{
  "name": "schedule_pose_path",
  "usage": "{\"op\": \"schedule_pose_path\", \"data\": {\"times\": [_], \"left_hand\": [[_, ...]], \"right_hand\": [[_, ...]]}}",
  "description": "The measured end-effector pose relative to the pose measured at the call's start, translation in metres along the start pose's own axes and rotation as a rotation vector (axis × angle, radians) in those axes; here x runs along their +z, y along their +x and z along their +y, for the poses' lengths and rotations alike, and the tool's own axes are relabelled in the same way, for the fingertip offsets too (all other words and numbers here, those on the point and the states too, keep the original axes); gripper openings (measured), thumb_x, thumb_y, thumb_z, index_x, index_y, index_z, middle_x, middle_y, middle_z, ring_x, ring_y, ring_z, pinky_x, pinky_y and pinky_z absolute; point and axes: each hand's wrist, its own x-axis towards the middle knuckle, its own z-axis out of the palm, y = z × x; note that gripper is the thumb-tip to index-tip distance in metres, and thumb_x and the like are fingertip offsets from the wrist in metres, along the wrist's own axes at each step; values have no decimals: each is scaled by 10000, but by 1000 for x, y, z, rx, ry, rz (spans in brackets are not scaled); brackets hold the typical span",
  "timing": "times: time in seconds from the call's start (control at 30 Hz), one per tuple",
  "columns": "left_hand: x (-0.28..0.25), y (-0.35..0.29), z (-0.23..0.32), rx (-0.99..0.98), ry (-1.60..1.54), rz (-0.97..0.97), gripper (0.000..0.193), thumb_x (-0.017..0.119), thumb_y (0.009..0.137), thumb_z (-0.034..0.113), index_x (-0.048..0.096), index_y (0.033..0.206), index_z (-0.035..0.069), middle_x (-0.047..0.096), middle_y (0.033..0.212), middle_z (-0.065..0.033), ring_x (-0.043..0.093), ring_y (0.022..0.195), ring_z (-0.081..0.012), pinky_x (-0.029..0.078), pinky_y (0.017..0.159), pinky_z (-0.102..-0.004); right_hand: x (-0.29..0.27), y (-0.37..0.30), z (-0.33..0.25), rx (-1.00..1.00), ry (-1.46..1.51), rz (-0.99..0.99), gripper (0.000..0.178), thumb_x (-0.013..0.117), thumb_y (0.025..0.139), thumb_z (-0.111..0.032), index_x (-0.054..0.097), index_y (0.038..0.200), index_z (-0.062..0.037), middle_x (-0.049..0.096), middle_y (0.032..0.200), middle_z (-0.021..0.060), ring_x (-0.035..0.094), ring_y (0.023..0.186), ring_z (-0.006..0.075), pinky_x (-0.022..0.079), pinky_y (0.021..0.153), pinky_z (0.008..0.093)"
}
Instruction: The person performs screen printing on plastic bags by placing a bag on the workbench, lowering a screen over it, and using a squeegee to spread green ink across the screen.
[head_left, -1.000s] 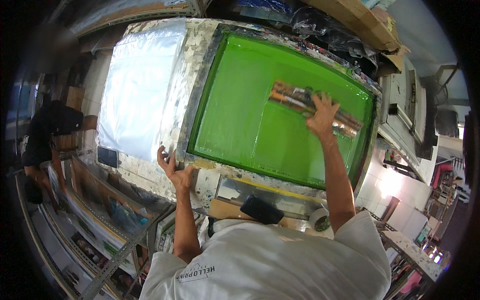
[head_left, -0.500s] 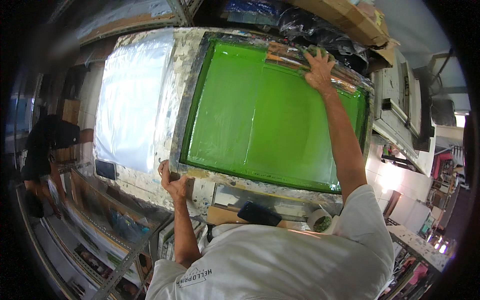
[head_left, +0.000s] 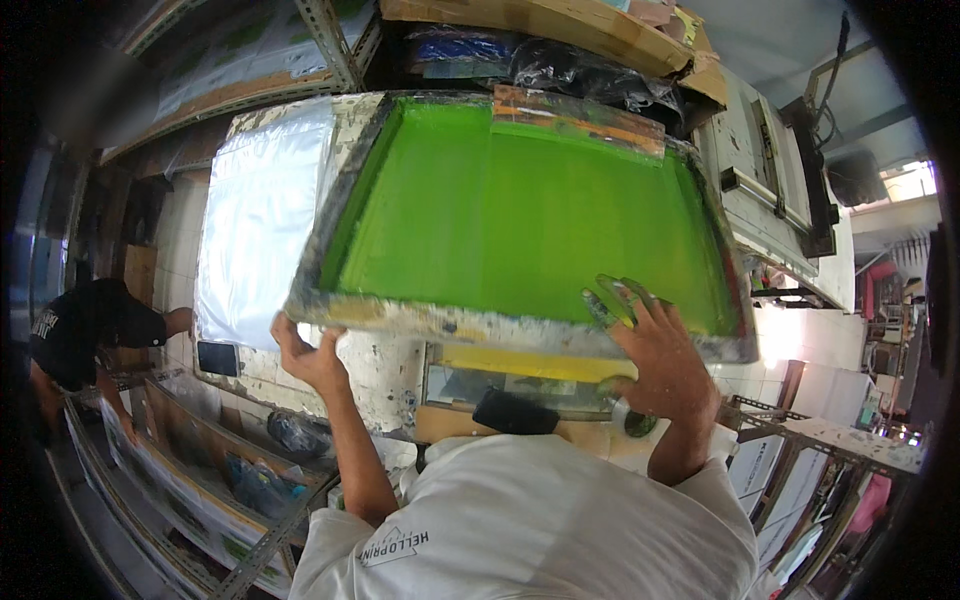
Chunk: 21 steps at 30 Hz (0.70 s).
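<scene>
A screen printing frame (head_left: pixel 460 322) with green ink over its mesh (head_left: pixel 480 220) is tilted, its near edge raised off the worktable. My left hand (head_left: pixel 312 358) is closed on the near left corner, thumb and fingers at the rim. Over the near edge, toward the right, my right hand (head_left: pixel 655 350) has its fingers apart above the mesh and its thumb below the rim; the fingers carry dark green stains. Whether it touches the frame I cannot tell. A wooden squeegee (head_left: pixel 575 120) rests at the far side of the frame, away from both hands.
Clear plastic sheets (head_left: pixel 262 225) lie on the table at the left, with a dark phone (head_left: pixel 217 358) below them. Another dark phone-like object (head_left: pixel 515 412) lies close to my body. A person (head_left: pixel 95 325) is at far left by shelves. Cardboard (head_left: pixel 560 35) and black plastic (head_left: pixel 590 75) stand behind.
The frame's near edge has risen off the table. My right hand has left the squeegee at the far side and come back to the near edge. My left hand has moved slightly left.
</scene>
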Motion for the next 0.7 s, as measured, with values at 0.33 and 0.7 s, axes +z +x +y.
{"op": "schedule_pose_path", "data": {"times": [0.33,0.7], "left_hand": [[65,34,20,-66,-60,-173,690,732,853,155,377,1428,14,547,1272,-152,507,1136,-231,392,960,-347],[113,-107,-28,28,522,-420,346,770,757,188,664,972,-62,594,1085,-192,561,1004,-336,472,867,-426]], "right_hand": [[-26,8,12,170,-316,754,561,615,677,-2,574,1235,-42,477,1369,179,369,1336,369,181,1106,616],[-28,7,19,120,-288,782,581,602,673,-10,574,1252,-44,475,1376,171,394,1322,371,184,1098,617]]}}
